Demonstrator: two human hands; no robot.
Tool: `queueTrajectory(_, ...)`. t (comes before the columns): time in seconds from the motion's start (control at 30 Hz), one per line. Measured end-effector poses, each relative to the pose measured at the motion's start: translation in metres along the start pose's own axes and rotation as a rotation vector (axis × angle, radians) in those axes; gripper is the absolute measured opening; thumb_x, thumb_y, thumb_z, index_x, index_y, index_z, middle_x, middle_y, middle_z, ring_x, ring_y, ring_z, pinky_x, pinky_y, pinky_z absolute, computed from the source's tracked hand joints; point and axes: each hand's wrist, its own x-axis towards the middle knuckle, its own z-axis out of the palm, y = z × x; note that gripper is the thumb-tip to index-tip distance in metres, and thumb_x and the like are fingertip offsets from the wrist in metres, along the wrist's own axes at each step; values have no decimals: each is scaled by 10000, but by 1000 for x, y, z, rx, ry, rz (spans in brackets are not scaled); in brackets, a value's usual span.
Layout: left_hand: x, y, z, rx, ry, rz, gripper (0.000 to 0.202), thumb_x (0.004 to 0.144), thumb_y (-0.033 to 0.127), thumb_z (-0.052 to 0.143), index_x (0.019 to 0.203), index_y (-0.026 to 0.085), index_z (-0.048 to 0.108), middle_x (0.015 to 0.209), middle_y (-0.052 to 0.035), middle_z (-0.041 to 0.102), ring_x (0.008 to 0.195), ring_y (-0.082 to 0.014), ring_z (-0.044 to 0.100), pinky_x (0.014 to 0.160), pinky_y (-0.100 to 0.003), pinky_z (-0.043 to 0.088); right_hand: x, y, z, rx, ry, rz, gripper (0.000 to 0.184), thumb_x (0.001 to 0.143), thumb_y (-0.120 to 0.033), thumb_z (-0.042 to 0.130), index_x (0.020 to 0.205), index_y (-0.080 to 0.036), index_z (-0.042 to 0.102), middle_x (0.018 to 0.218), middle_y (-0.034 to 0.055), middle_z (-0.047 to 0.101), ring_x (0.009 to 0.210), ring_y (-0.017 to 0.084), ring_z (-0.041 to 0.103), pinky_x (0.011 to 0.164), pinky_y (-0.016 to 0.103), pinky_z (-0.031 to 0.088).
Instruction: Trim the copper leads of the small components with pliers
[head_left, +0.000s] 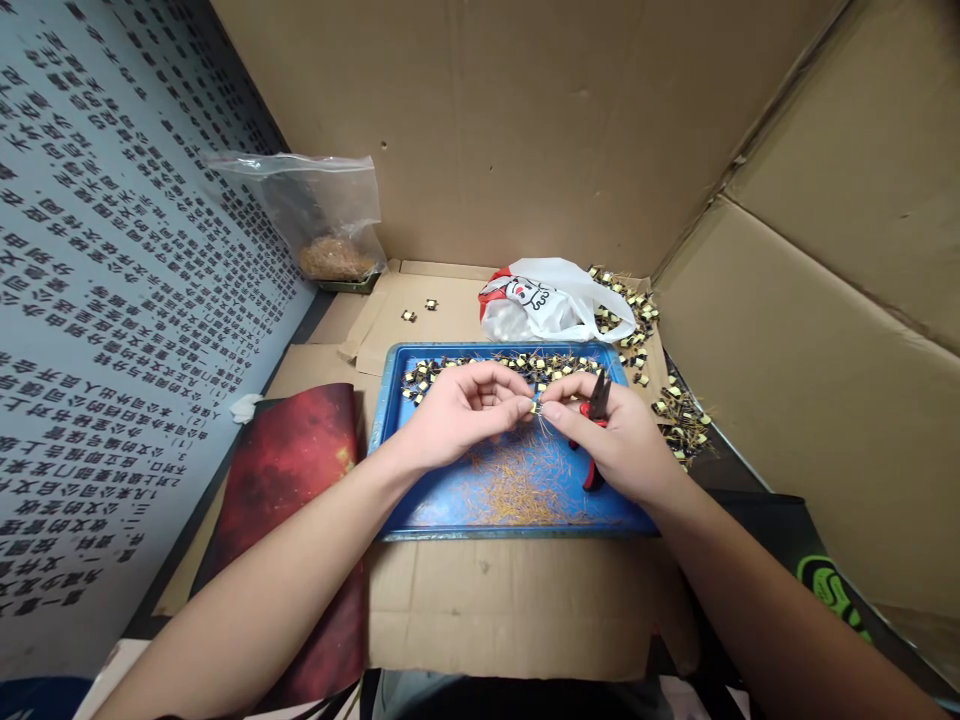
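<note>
Over the blue tray [431, 492], my left hand [469, 408] pinches a small coil with thin wire leads [536, 408] between thumb and fingertips. My right hand [619, 435] meets it there, its thumb and index finger closed on the same coil or its leads. Red-handled pliers [598, 398] are tucked in my right hand, jaws pointing up and handles below the palm. Several similar black-and-yellow coils [517, 368] lie heaped along the tray's far side, partly hidden by my hands. Copper-coloured wire clippings [521, 495] are scattered across the tray's near half.
Behind the tray lies a white plastic bag [551, 300], with more coils [682, 425] piled to the right. A zip bag of wire bits [337, 255] stands at the back left. A dark red mat [292, 500] lies left. Cardboard walls [555, 130] enclose the back and right.
</note>
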Motion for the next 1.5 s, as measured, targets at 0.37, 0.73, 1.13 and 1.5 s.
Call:
queueTrajectory(0.37, -1, 5, 1, 17, 15, 5, 276, 782, 342, 910, 891, 129, 773, 653, 8, 681, 538, -77, 563, 540, -211, 473, 3, 6, -2, 172, -25, 90, 325, 789, -460, 917, 869, -179, 776, 652, -28, 605, 578, 124, 493, 545, 274, 391)
queueTrajectory(0.73, 0, -4, -3, 18, 32, -32, 329, 754, 407, 951, 900, 135, 837, 673, -24, 721, 539, -92, 582, 519, -215, 468, 4, 2, -3, 146, -51, 98, 322, 786, -463, 911, 836, -179, 769, 660, -24, 608, 581, 120, 484, 556, 276, 405)
queueTrajectory(1.13, 1, -4, -2, -34, 20, -59, 325, 746, 382, 962, 877, 125, 812, 657, -8, 701, 537, -74, 542, 517, -202, 425, 3, 5, -3, 138, -48, 82, 269, 811, -409, 887, 825, -177, 751, 670, -27, 600, 586, 115, 470, 559, 274, 386)
queueTrajectory(1.5, 3, -6, -4, -16, 7, 40, 284, 865, 362, 863, 903, 131, 703, 736, 4, 684, 605, -70, 523, 602, -208, 424, 1, 3, 0, -2, -61, -8, 276, 846, -305, 800, 1083, -184, 726, 833, -9, 627, 567, 93, 423, 547, 268, 381)
